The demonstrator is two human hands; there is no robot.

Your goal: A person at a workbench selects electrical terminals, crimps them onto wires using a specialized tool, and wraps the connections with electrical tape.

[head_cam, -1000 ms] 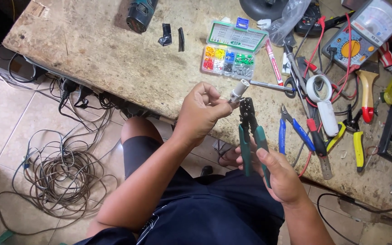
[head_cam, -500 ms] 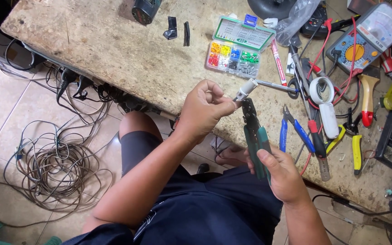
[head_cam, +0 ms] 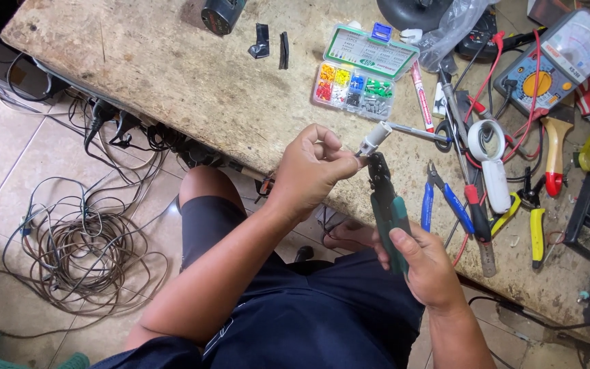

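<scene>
- The left hand [head_cam: 312, 167] is closed, its fingertips pinching the end of a thin grey cable with a pale cylindrical plug [head_cam: 375, 138] just over the near edge of the counter.
- The right hand [head_cam: 426, 263] is wrapped around the green handles of a dark-headed crimping tool [head_cam: 385, 205], whose jaws point up and meet the pinched cable end just beside the left fingertips.
- The worn, stained stone counter [head_cam: 172, 75] carries the clutter; the hands work at its front edge, above the person's lap.
- Just behind the plug lies a clear plastic compartment box of coloured small parts [head_cam: 358, 85], its green lid open.
- Right of the crimping tool lie blue-handled pliers [head_cam: 445, 198], then a red-handled screwdriver [head_cam: 476, 212] and yellow-handled cutters [head_cam: 535, 222], all near but apart from the right hand.
- A white roll of tape [head_cam: 486, 140] and a white-and-red marker pen [head_cam: 421, 96] sit further back.
- An analogue meter with red and black leads [head_cam: 558, 58] stands at the far right corner.
- On the tiled floor at left lies a loose coil of grey wire [head_cam: 79, 263], well apart from the hands.
</scene>
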